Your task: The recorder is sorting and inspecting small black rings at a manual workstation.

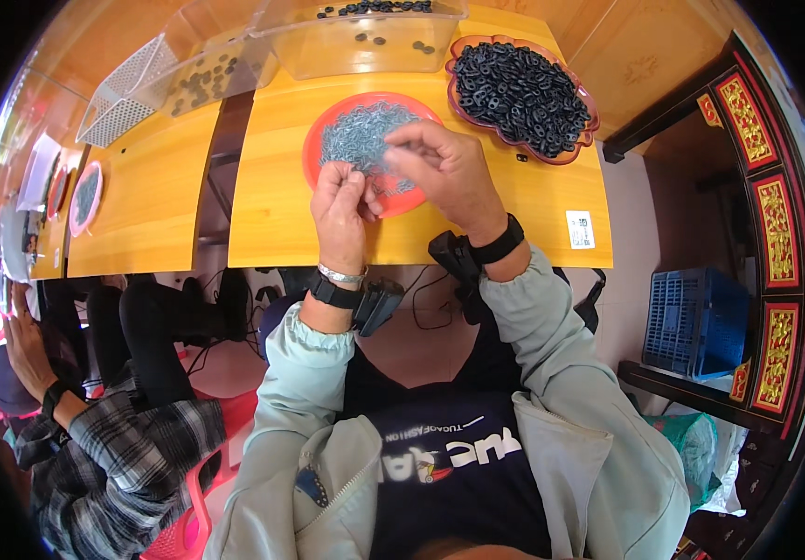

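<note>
Over the near part of a red plate [312, 154] heaped with small silvery metal pieces [351, 135], my left hand [342, 205] is closed in a pinch. Whatever its fingertips hold is too small to make out. Just right of it, my right hand [454, 173] hovers above the plate's right side, with its fingers bent. Motion blurs the thumb and fingertips, so what they hold, if anything, does not show. Beyond my right hand stands a scalloped reddish-brown tray [592, 107] piled with small black ring-like parts [519, 98].
A clear plastic bin [356, 51] with a few black parts stands at the table's far side. One loose black part [522, 158] lies below the tray. At left are a white perforated basket [127, 93] and another person's arm [34, 359]. A blue crate [696, 322] stands at right.
</note>
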`<state>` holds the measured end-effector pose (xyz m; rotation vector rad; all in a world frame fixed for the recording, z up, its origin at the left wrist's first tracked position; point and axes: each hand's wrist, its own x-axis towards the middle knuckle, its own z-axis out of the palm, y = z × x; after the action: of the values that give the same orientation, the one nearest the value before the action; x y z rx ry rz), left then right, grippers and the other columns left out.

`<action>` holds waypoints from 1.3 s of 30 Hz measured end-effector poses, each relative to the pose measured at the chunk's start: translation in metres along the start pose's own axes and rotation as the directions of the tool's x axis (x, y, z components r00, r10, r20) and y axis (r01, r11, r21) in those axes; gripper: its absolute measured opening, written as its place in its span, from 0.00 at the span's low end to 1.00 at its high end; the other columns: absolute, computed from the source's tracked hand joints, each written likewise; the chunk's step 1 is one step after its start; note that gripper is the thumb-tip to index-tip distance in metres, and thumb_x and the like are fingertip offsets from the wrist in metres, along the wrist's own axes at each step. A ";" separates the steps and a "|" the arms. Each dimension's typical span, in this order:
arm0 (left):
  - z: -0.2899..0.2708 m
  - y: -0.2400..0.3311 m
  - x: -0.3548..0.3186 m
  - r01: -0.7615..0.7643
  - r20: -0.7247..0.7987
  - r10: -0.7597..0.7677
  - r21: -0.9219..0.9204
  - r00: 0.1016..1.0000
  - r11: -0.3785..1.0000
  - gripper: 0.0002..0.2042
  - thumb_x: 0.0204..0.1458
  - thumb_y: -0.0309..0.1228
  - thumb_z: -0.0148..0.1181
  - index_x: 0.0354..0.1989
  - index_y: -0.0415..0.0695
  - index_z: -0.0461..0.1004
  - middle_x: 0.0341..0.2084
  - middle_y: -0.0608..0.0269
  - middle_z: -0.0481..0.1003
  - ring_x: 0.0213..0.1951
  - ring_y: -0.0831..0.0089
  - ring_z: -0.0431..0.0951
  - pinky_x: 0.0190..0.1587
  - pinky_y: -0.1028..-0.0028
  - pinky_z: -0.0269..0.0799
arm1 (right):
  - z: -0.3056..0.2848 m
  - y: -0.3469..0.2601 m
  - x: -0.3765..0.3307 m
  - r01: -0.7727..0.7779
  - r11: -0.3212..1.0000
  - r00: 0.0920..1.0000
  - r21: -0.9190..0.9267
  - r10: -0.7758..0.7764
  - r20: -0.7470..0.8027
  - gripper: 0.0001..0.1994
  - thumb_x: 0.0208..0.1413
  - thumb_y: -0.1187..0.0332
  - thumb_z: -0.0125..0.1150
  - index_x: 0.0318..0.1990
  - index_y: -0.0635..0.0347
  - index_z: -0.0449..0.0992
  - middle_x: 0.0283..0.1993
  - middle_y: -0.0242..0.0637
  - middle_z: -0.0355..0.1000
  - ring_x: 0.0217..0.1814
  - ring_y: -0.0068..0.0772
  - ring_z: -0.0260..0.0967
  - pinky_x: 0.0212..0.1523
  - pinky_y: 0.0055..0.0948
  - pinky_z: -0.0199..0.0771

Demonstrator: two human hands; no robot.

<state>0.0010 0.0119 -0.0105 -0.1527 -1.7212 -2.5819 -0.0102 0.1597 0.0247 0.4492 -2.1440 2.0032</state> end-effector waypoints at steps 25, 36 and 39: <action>0.008 0.014 -0.009 -0.252 0.112 0.242 0.091 0.964 0.963 0.05 0.53 0.27 0.44 0.30 0.38 0.65 0.44 0.52 0.70 0.34 0.76 0.68 0.40 0.77 0.66 | -0.003 0.000 -0.001 -0.158 0.980 0.954 0.124 0.120 0.273 0.09 0.52 0.77 0.49 0.41 0.61 0.63 0.31 0.33 0.70 0.32 0.19 0.69 0.30 0.18 0.70; 0.008 0.009 -0.007 -0.345 0.095 0.336 0.118 0.937 0.931 0.04 0.52 0.24 0.45 0.29 0.37 0.65 0.41 0.53 0.72 0.35 0.77 0.68 0.41 0.76 0.66 | -0.001 -0.001 -0.002 -0.067 0.996 0.986 0.063 0.056 0.157 0.09 0.54 0.75 0.51 0.42 0.64 0.64 0.33 0.34 0.71 0.32 0.20 0.70 0.32 0.18 0.70; 0.009 0.009 -0.007 -0.360 0.073 0.354 0.115 0.933 0.926 0.04 0.51 0.24 0.46 0.28 0.37 0.65 0.41 0.53 0.72 0.33 0.78 0.67 0.39 0.77 0.65 | -0.001 -0.003 -0.002 -0.066 0.996 0.990 0.054 0.059 0.128 0.09 0.54 0.75 0.52 0.42 0.64 0.65 0.33 0.34 0.71 0.32 0.20 0.70 0.34 0.18 0.71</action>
<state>0.0096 0.0163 0.0001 -0.4831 -1.6809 -2.2193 -0.0069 0.1607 0.0267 0.5374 -2.2035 2.1290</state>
